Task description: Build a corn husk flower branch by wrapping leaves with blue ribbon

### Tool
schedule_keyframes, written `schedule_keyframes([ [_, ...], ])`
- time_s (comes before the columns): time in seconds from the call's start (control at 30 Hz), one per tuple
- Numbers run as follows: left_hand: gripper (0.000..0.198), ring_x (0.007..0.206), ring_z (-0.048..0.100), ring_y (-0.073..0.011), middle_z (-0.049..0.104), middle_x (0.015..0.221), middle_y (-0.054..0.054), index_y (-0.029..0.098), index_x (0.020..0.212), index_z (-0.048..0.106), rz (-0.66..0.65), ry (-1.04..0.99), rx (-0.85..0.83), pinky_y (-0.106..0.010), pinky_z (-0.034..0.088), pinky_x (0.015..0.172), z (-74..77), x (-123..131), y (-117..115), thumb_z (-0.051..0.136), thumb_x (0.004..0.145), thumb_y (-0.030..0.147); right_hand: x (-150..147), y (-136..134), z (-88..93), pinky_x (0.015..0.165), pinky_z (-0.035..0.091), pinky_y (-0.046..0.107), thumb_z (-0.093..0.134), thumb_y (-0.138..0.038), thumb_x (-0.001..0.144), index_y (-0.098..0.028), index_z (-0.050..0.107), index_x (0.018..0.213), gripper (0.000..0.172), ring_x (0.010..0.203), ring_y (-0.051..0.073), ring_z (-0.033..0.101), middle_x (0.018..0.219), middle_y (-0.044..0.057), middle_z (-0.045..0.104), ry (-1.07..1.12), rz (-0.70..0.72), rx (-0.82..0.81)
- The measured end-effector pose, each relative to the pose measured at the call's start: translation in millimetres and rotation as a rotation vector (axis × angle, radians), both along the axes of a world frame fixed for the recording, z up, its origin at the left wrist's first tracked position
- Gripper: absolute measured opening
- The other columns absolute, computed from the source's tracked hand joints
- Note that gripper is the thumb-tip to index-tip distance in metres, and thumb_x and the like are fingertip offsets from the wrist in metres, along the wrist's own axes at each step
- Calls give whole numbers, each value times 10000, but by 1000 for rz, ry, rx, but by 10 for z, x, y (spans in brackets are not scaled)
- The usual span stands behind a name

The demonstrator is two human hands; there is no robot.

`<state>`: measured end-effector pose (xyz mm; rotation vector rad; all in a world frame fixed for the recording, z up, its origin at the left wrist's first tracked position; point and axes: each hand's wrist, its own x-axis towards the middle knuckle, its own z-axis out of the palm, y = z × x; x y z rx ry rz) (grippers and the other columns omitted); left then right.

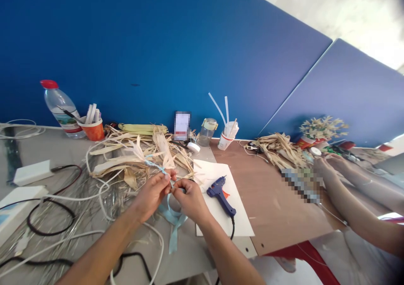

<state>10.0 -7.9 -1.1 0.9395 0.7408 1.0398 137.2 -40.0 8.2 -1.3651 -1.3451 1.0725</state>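
My left hand [152, 197] is closed around a thin stem [155, 165] wound in pale blue, with a pale husk piece [138, 151] by its upper end. Close beside it, my right hand [192, 201] pinches the lower part, where light blue ribbon [174, 230] hangs in loops over the table. The exact contact at the fingertips is partly hidden. Behind both hands lies a heap of dried corn husks [113, 166]. Just right of my right hand, a blue glue gun [221, 196] rests on a white sheet [241, 224].
White cable [104, 188] and black cable [31, 222] loop across the left side. A bottle [61, 108], a red cup of pens [94, 129], a phone [182, 125], a glass jar [206, 133] and a cup with sticks [226, 137] line the partition. Another person's arms [347, 201] are at right.
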Motion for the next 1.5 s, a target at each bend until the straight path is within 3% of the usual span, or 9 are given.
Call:
schedule_keyframes([
  [0.13,228,608,462,-116,563,670,-17,143,845,672,-87,-29,13,-265,397,662,41,-98,16,644,743,345,31,5,-6,529,324,225,532,-212,676,-181,533,589,93,526,103,398,538,-40,473,29,7,9],
  [0.3,254,564,458,-138,523,558,16,163,690,636,65,432,262,-263,364,592,42,-134,78,595,751,406,-2,29,-76,555,335,231,557,-201,660,-185,516,586,87,554,109,414,558,-42,476,-30,-31,-9],
  [0.4,299,519,426,-131,467,498,40,186,562,533,145,628,316,-250,323,539,12,-124,92,592,739,419,-23,35,-86,549,336,235,534,-176,664,-188,512,590,78,544,113,422,553,-39,481,-64,-15,-27],
  [0.5,336,468,388,-122,431,454,54,190,615,528,92,570,259,-241,284,502,-26,-120,85,540,771,487,-15,33,-70,549,343,235,510,-171,675,-189,519,595,82,554,119,442,562,-31,503,-83,-22,-1],
  [0.63,365,468,369,-102,458,505,45,155,808,590,-160,327,129,-227,252,500,-21,-143,68,522,790,513,28,29,-53,560,352,232,503,-172,679,-183,538,618,72,572,119,452,586,-27,523,-92,-21,30],
  [0.7,329,479,368,-89,475,552,37,147,812,598,-207,287,112,-222,246,500,0,-151,63,571,769,472,43,31,-57,564,349,234,514,-185,685,-183,539,614,75,577,120,450,586,-27,520,-89,-22,36],
  [1.03,239,432,401,-121,449,415,60,200,654,527,-46,660,304,-239,302,486,-56,-128,71,479,820,365,39,77,-141,526,312,233,590,-209,647,-186,521,610,81,533,107,397,548,-48,465,-19,12,-43],
  [1.3,258,408,392,-118,428,391,71,208,658,525,-1,667,313,-231,304,467,-18,-134,63,494,811,413,50,120,-200,468,238,222,553,-344,712,-187,474,596,210,473,82,294,497,-68,369,160,25,-94],
  [1.5,261,394,357,-102,371,410,92,200,689,507,-33,648,316,-216,265,432,-111,-134,109,466,811,428,80,144,-222,469,226,219,553,-336,718,-176,487,605,206,483,77,278,501,-68,356,140,34,-62],
])
